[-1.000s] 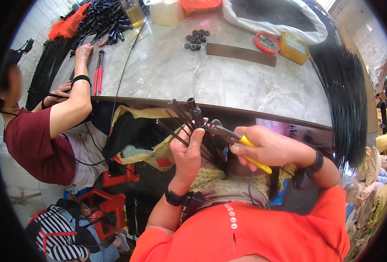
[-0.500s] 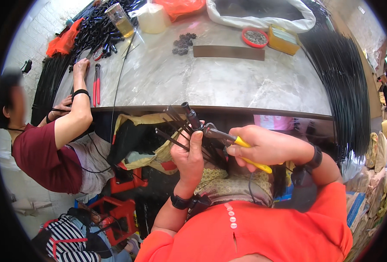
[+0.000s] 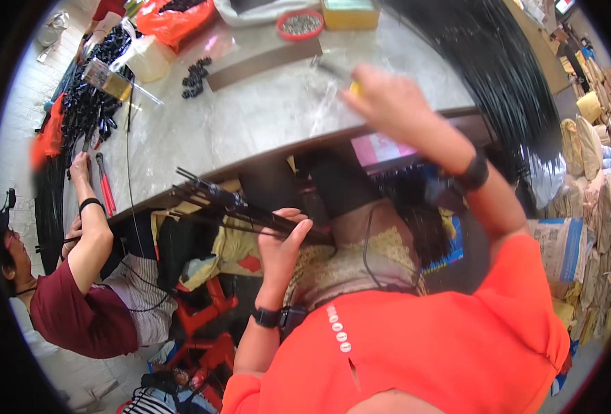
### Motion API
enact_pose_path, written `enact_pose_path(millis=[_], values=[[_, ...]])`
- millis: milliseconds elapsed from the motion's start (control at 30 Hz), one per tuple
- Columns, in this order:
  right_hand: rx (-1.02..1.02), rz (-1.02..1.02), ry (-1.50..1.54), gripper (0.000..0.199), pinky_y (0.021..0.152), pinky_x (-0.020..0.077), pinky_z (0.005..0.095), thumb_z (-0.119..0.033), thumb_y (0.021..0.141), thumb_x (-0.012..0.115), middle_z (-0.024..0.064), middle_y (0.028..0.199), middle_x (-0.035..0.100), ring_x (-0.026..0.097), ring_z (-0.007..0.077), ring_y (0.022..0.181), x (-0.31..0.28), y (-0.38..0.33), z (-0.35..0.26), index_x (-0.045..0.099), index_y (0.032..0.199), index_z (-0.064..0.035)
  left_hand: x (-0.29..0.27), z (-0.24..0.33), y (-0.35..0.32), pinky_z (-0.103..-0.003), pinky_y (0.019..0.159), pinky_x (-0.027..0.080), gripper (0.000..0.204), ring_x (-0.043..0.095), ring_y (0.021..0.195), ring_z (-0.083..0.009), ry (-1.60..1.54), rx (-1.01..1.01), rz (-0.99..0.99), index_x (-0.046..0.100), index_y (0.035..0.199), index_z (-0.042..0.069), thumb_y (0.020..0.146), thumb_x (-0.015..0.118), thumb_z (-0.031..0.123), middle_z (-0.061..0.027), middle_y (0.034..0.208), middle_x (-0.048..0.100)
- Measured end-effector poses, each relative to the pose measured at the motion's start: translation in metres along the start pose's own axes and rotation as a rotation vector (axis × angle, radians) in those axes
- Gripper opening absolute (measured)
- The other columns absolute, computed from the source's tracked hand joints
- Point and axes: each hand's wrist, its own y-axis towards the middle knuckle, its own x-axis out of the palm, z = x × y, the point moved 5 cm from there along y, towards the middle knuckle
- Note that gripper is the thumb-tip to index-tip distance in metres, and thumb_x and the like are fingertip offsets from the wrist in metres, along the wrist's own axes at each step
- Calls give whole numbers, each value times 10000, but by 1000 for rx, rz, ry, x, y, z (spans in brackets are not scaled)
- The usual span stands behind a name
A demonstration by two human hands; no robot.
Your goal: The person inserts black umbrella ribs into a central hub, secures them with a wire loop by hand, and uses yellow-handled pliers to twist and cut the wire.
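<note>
My left hand (image 3: pixel 283 243) is closed around a bundle of thin black rods (image 3: pixel 233 207), which looks like a folded umbrella frame. The bundle slants up and left over my lap, with its rod ends spread near the table's front edge. My right hand (image 3: pixel 392 100) is closed on yellow-handled pliers (image 3: pixel 355 87), held over the front right part of the table (image 3: pixel 264 117). Motion smears the hand and pliers. The metal jaws point left and away, toward the end of a flat brown strip (image 3: pixel 264 63).
At the back are a red bowl of small metal parts (image 3: pixel 300 25) and a yellow box (image 3: pixel 350 15). Small black parts (image 3: pixel 196 77) lie beside the strip. Long black rods (image 3: pixel 485 69) cover the right end. A co-worker (image 3: pixel 88 297) sits left, near red-handled pincers (image 3: pixel 105 183).
My right hand has carried the pliers away from the bundle, up and over the table. My left hand has lowered, and the bundle has tilted left. The whole view has turned.
</note>
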Motion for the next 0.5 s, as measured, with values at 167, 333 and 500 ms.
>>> enact_pose_path(millis=[167, 333, 500], values=[[-32, 248, -348, 363, 763, 501, 467, -393, 945, 586, 179, 957, 626, 614, 381, 924, 9, 26, 78, 585, 976, -32, -6, -33, 4, -235, 742, 472, 88, 577, 809, -63, 65, 8, 4, 674, 937, 18, 890, 721, 75, 1, 867, 657], [-182, 349, -306, 293, 787, 513, 455, -325, 910, 645, 157, 968, 634, 619, 352, 953, 3, 1, 38, 631, 946, -35, -23, 33, 8, -253, 738, 491, 56, 618, 774, -102, 205, 191, 81, 657, 899, 23, 921, 676, 71, -29, 828, 682], [-411, -404, 316, 245, 886, 495, 424, -356, 909, 625, 216, 899, 667, 695, 309, 848, 26, -56, -24, 643, 920, -111, -51, 113, -3, -365, 796, 562, 106, 691, 770, -216, 141, 355, 175, 643, 930, -15, 958, 625, 85, -129, 852, 702]])
